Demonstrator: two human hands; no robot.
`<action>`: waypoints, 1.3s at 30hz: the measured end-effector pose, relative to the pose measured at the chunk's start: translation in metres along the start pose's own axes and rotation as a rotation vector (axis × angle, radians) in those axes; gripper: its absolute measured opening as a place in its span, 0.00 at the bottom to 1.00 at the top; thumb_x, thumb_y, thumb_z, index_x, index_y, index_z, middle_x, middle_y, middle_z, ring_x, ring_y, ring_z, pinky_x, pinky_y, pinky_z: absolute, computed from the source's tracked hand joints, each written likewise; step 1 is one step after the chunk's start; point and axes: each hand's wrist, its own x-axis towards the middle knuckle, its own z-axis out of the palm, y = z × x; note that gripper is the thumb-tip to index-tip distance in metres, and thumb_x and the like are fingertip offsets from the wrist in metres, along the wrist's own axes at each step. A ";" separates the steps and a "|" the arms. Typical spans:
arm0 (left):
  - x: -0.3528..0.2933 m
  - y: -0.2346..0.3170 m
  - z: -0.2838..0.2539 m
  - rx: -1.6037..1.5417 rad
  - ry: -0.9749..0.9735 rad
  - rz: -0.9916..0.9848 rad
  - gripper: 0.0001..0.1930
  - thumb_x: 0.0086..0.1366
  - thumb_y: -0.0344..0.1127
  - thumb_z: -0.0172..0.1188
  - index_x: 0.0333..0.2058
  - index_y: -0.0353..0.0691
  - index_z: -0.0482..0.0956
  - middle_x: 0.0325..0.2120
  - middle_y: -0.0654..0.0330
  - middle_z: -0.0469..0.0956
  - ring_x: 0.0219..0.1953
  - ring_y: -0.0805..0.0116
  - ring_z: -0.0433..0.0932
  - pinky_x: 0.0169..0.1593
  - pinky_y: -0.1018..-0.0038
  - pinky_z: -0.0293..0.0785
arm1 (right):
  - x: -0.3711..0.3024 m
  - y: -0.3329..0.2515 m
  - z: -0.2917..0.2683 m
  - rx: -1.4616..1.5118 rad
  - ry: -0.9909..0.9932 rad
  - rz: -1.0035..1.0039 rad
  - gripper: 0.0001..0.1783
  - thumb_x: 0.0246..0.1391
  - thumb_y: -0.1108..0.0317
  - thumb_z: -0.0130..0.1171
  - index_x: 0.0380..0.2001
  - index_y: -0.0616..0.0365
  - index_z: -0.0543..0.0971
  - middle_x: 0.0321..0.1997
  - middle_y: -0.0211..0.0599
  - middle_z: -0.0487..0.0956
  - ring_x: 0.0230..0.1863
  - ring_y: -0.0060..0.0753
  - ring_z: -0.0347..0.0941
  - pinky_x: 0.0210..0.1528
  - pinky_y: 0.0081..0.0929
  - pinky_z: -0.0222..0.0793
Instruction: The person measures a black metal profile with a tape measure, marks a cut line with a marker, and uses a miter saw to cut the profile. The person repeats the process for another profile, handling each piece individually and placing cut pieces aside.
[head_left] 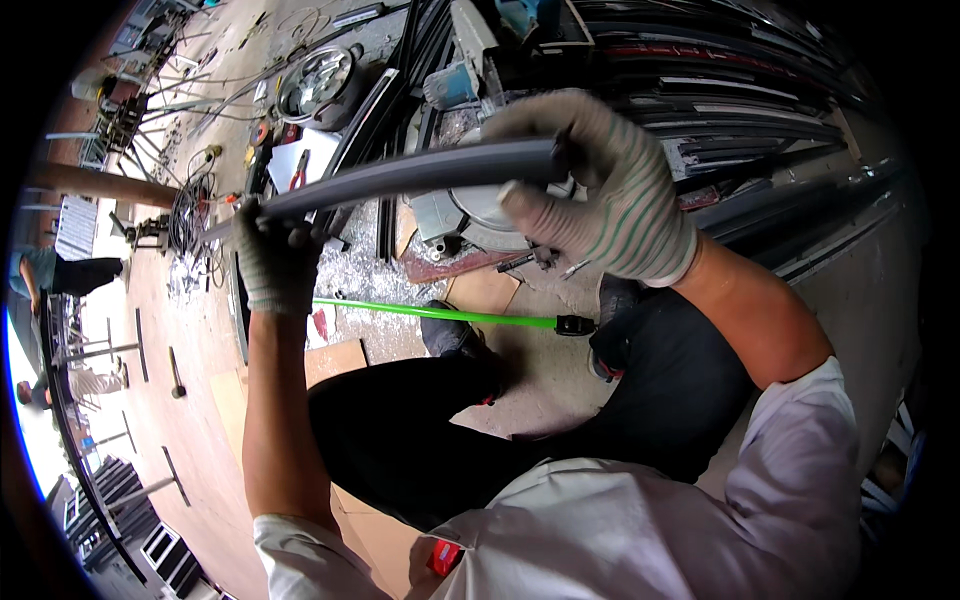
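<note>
A long dark grey metal profile (420, 175) is raised in front of me, slanting up to the right. My left hand (278, 262), in a striped knit glove with darkened fingers, is closed around its left part. At the right end my right hand (615, 185), in a pale glove with green stripes, has thumb and forefinger spread apart, above and below the profile. The profile's end lies close to the palm; whether it touches is unclear. Below, a thin bright green strip (440, 315) with a black block (575, 325) at its right end lies between my feet.
Behind the profile stands a cutting machine with a blue part (450, 87). Dark profiles (740, 95) are heaped at the far right. A metal basin (318, 85), red-handled pliers (299, 172) and a mallet (177, 375) lie leftward. Another person (70, 275) is at the left edge.
</note>
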 end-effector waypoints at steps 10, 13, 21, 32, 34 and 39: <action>-0.007 -0.028 0.064 -0.078 -0.002 -0.127 0.17 0.67 0.55 0.61 0.28 0.53 0.68 0.18 0.70 0.65 0.18 0.72 0.66 0.31 0.68 0.73 | 0.028 0.005 0.027 0.176 0.106 0.008 0.21 0.59 0.57 0.71 0.48 0.61 0.82 0.40 0.34 0.86 0.39 0.23 0.82 0.45 0.23 0.80; -0.018 -0.032 0.083 -0.085 0.016 -0.183 0.17 0.70 0.55 0.59 0.31 0.49 0.73 0.20 0.67 0.73 0.19 0.73 0.70 0.34 0.69 0.72 | 0.029 0.009 0.014 0.100 0.016 0.022 0.27 0.67 0.51 0.62 0.54 0.66 0.78 0.45 0.36 0.83 0.39 0.21 0.79 0.45 0.19 0.78; -0.020 -0.040 0.094 0.178 -0.199 -0.415 0.32 0.69 0.70 0.54 0.33 0.42 0.78 0.22 0.60 0.77 0.21 0.68 0.73 0.31 0.70 0.70 | 0.063 -0.033 0.012 -0.141 0.440 0.019 0.19 0.62 0.51 0.66 0.35 0.58 0.84 0.25 0.27 0.81 0.21 0.16 0.73 0.24 0.20 0.68; -0.020 -0.045 0.081 0.851 -0.383 -0.193 0.23 0.72 0.60 0.59 0.33 0.44 0.80 0.24 0.62 0.82 0.22 0.77 0.76 0.30 0.79 0.72 | 0.120 -0.043 -0.017 -1.503 0.054 -0.790 0.08 0.63 0.68 0.58 0.37 0.61 0.82 0.20 0.39 0.76 0.20 0.33 0.74 0.24 0.33 0.67; -0.014 -0.050 0.081 0.907 -0.390 -0.159 0.23 0.72 0.59 0.60 0.35 0.42 0.81 0.23 0.61 0.82 0.20 0.77 0.76 0.29 0.80 0.72 | 0.126 -0.037 -0.012 -1.028 0.034 -0.478 0.12 0.63 0.64 0.59 0.32 0.61 0.82 0.17 0.38 0.75 0.18 0.33 0.73 0.23 0.33 0.67; -0.010 -0.048 0.072 1.113 -0.382 -0.126 0.23 0.72 0.59 0.59 0.37 0.42 0.81 0.25 0.63 0.83 0.23 0.78 0.76 0.30 0.79 0.72 | 0.136 -0.041 0.009 -1.161 0.107 -0.142 0.20 0.64 0.57 0.60 0.23 0.62 0.81 0.14 0.40 0.76 0.16 0.30 0.74 0.22 0.32 0.69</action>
